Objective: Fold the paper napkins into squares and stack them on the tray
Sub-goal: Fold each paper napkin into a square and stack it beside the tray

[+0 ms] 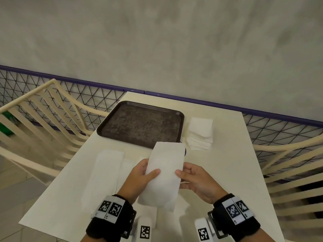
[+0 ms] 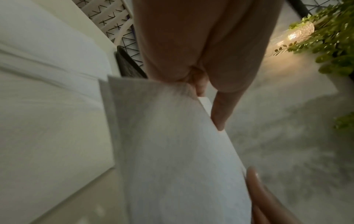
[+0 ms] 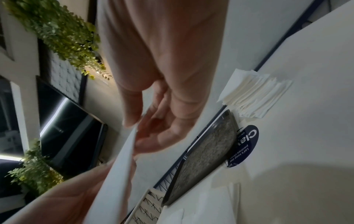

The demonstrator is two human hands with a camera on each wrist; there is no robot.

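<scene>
A long white paper napkin (image 1: 164,173), folded once, is pinched at centre frame between the left hand (image 1: 139,177) and right hand (image 1: 197,180), below the bare dark rectangular tray (image 1: 108,123); short ends should be matched squarely before creasing.

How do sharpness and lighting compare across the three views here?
Head view: even, dim light, mostly sharp, wide-angle bending of the railing. Left wrist view: streaked motion blur on the table, held napkin soft, warm lamp glare. Right wrist view: right hand blurred, tray fairly sharp.
</scene>
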